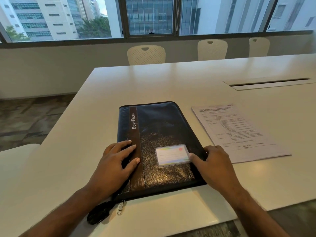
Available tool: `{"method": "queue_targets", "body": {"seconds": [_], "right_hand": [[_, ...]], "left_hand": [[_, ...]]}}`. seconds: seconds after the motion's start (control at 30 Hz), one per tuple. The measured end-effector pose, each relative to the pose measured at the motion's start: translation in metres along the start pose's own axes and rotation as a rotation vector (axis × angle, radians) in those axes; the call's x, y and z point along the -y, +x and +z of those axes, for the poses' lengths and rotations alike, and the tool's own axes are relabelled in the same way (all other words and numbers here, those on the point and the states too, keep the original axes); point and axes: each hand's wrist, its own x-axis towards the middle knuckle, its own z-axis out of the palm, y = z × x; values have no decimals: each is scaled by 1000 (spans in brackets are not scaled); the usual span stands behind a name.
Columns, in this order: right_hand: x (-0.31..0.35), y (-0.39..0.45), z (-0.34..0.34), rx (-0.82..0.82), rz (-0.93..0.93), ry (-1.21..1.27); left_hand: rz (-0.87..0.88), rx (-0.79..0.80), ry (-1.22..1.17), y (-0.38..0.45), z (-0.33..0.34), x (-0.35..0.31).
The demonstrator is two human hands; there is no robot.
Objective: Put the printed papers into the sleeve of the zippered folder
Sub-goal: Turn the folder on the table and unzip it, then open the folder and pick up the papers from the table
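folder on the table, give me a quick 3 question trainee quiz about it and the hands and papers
1. True or false: the folder lies closed on the table.
2. On which side of the folder do the papers lie? A. the person's left B. the person's right C. on top of it
3. Which hand lies flat on the brown strip of the cover?

Key
1. True; the cover is shut and the zip pull sticks out at the near edge.
2. B; they lie flat on the table, apart from the folder.
3. The left hand; the right hand grips the folder's right edge.
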Motion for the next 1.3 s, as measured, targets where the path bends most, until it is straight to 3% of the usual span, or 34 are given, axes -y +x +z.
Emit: {"method": "queue_targets", "body": {"seconds": [0.27,0.43,0.6,0.8,0.9,1.03,1.13,1.3], "right_hand": [[15,6,-17,-79,6,246],[42,5,-38,-80,-43,539],[84,-9,-67,-27,-258,848],[131,-16,-67,168,-484,988],[152,-19,-63,243,-603,1029],[162,-19,-54,380,-704,1074],[148,-15,-38,431,-639,917],[96,-17,5,419,-482,120]], "left_hand": [[-35,49,-37,-2,-2,-10],[-59,67,-132,-3,-5,-8],[-81,38,-244,0,-18,-12],[-42,44,-681,-18,-67,-59],[-2,-29,-575,-27,-79,-81],[-110,-345,-448,-30,-77,-83],[-183,-516,-427,-34,-80,-73],[-325,-668,-577,-42,-87,-54]]}}
